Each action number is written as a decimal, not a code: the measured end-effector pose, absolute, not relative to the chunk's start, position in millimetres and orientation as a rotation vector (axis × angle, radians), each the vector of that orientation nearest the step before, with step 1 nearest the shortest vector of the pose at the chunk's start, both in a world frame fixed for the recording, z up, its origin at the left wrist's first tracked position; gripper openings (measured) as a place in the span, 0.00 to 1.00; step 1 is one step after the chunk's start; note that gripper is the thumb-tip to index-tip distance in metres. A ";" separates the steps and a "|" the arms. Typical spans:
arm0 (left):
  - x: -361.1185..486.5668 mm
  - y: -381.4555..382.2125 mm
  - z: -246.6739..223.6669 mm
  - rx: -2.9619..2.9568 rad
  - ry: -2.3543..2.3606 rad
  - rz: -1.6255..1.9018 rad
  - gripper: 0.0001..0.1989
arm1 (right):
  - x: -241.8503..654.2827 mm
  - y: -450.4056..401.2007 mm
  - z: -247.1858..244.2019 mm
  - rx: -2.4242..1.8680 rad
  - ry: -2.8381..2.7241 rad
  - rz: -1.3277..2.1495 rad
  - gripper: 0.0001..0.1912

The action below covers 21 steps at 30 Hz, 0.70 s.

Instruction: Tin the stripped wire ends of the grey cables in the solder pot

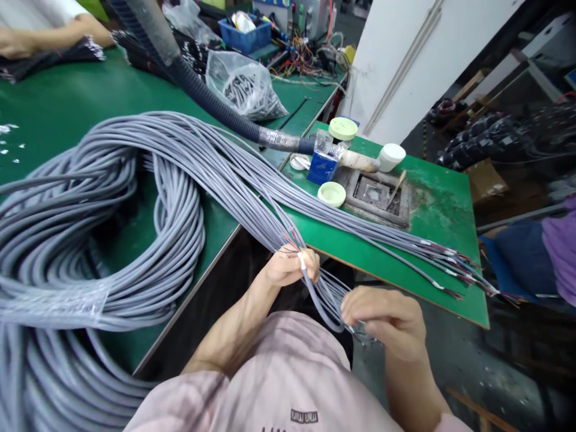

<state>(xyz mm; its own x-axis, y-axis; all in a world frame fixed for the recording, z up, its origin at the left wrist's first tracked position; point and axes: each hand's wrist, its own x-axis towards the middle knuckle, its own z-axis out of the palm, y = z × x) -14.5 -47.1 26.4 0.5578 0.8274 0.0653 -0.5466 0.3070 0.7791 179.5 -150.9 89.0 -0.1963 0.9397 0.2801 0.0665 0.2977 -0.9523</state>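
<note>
My left hand (pixel 292 266) is closed in a pinch on one grey cable (pixel 310 293), just where a white sleeve sits near its end. Thin red, green and dark wires (pixel 292 240) fan out above those fingers. To the right, my right hand (pixel 389 318) is curled, its fingers close together; whatever is in them is too small to make out. Hanging grey cables (pixel 330 291) bend between the two hands, their stripped tips partly behind my right fingers. A long bundle of grey cables (pixel 180 144) runs from a big coil on the left to behind my left hand.
More cable ends (pixel 443 258) lie across the small green table (pixel 450 204). On it stand a white cup (pixel 391 157), a blue box (pixel 321 167) and a framed pot (pixel 378 195) under a hose (pixel 216 108). Another person's arm (pixel 58 39) is at upper left.
</note>
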 end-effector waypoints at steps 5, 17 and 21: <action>-15.8 -49.2 20.9 0.882 0.275 0.870 0.26 | 158.8 -122.5 91.8 -0.873 -1.649 0.861 0.15; -9.6 -51.5 7.9 0.943 -0.045 0.802 0.20 | 127.7 -70.0 117.8 -1.114 -1.771 0.901 0.05; -8.8 -51.5 7.2 0.951 -0.048 0.821 0.19 | 124.7 -64.0 120.0 -1.092 -1.786 0.959 0.04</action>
